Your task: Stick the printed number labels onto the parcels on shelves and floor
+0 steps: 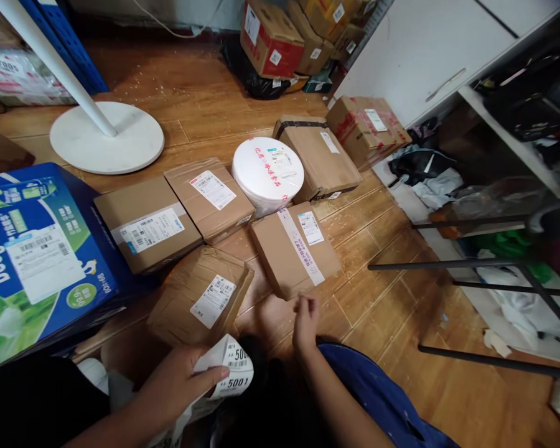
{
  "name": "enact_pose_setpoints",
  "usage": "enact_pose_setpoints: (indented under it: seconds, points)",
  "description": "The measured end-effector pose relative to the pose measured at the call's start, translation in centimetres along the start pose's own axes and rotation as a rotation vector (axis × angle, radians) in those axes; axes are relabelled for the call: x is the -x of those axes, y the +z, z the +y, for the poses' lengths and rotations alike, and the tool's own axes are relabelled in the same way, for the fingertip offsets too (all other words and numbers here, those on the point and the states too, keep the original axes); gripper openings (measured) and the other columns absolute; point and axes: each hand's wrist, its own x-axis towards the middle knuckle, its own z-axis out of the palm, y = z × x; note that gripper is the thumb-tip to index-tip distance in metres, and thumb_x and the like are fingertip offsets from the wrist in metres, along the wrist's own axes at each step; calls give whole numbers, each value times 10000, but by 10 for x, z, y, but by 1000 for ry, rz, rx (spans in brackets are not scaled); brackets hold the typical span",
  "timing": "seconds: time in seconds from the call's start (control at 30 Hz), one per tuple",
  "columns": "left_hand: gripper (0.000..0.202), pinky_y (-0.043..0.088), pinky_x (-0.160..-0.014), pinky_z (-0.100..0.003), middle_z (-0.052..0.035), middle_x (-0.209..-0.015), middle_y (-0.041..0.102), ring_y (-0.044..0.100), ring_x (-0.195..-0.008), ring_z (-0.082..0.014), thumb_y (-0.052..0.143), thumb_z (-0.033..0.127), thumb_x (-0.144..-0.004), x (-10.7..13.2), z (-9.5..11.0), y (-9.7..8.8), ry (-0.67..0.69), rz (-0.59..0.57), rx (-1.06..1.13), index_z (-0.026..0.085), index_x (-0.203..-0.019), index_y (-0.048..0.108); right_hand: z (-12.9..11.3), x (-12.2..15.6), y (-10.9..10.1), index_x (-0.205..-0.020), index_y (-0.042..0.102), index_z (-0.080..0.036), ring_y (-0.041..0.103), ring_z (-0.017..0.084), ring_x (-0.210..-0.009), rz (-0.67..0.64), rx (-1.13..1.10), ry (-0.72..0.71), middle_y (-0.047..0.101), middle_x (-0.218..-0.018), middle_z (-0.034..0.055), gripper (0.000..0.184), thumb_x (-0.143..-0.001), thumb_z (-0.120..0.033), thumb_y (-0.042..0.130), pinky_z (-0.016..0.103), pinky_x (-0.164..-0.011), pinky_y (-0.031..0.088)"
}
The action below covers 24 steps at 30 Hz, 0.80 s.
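Observation:
My left hand (180, 376) is closed on a strip of white barcode labels (236, 367), with "5001" printed on the curled end. More of the strip hangs below the hand. My right hand (307, 320) has its fingers curled together by the near edge of a flat carton (280, 255) with a pale printed tape band; anything in the fingertips is too small to make out. Left of that hand lies a worn carton (182, 292) with a shipping label. Two more labelled cartons, one (144, 227) left of the other (214, 214), lie behind it.
A blue printed box (93, 230) is at left, near a white stand's round base (135, 140). A round white tub (261, 165) and two cartons, one taped black (303, 146) and one red-marked (354, 140), lie beyond. Black metal bars (448, 266) and cluttered shelves (485, 118) are right.

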Motion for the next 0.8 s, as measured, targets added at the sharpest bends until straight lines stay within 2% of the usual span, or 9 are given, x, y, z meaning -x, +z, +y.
enact_pose_setpoints:
  seconds: [0.07,0.1,0.13,0.2,0.33,0.43,0.5,0.7,0.8]
  points:
    - [380,499,-750,-301,-32,-901,756,664,-860,-258,599,472,-717,-2,2,-2,-31,-32,208,176,-921,720,-33,29,8,-796,645,-151,561,144,-659,-325,-35,58,591,-672,13,387,-748,-534,625,278,-622,462]
    - [406,503,-755,-301,-43,-913,754,664,-865,-258,618,478,-705,-3,3,-3,-42,-53,290,157,-935,716,-49,41,11,-880,657,-153,580,148,-733,-698,-79,166,619,-752,21,375,-742,-501,663,278,-668,465]
    - [430,505,-757,-299,-55,-918,752,664,-861,-255,639,481,-693,-4,4,-4,-50,-73,355,140,-943,713,-63,51,14,-926,660,-159,582,136,-750,-921,-117,268,629,-790,18,366,-747,-477,678,269,-689,458]
    - [453,506,-739,-289,-74,-889,751,666,-818,-240,668,490,-679,-4,5,-6,-67,-97,429,114,-930,711,-84,64,18,-889,660,-162,559,100,-696,-1096,-186,433,625,-770,-5,346,-740,-471,701,242,-670,434]
    - [436,505,-692,-279,-68,-825,749,658,-729,-208,679,499,-684,-3,-1,-12,-94,-96,456,118,-894,707,-93,68,26,-788,656,-156,511,66,-596,-942,-275,562,616,-696,-30,379,-614,-458,806,209,-586,392]
    - [420,506,-704,-277,-61,-838,750,661,-743,-206,683,493,-680,-3,-6,-16,-90,-98,448,126,-882,704,-91,69,32,-796,656,-149,375,27,-458,-874,-335,708,506,-553,-68,413,-608,-489,797,176,-441,234]
    - [434,510,-717,-279,-65,-861,752,667,-773,-217,691,496,-663,-3,-7,-19,-92,-104,433,128,-893,704,-91,73,35,-746,632,-139,293,16,-415,-878,-389,811,422,-493,-87,421,-619,-512,782,186,-417,151]
    - [478,525,-688,-303,-82,-839,748,678,-781,-256,681,540,-618,0,-10,-21,-120,-66,321,117,-840,700,-96,87,42,-753,611,-131,278,2,-408,-874,-437,848,434,-495,-92,421,-567,-432,839,179,-417,139]
    - [483,526,-704,-303,-88,-893,748,685,-813,-256,663,483,-645,-2,-16,-21,-82,-25,265,108,-949,676,-87,99,47,-794,593,-157,300,-2,-400,-820,-465,876,502,-532,-89,442,-529,-385,864,166,-412,162]
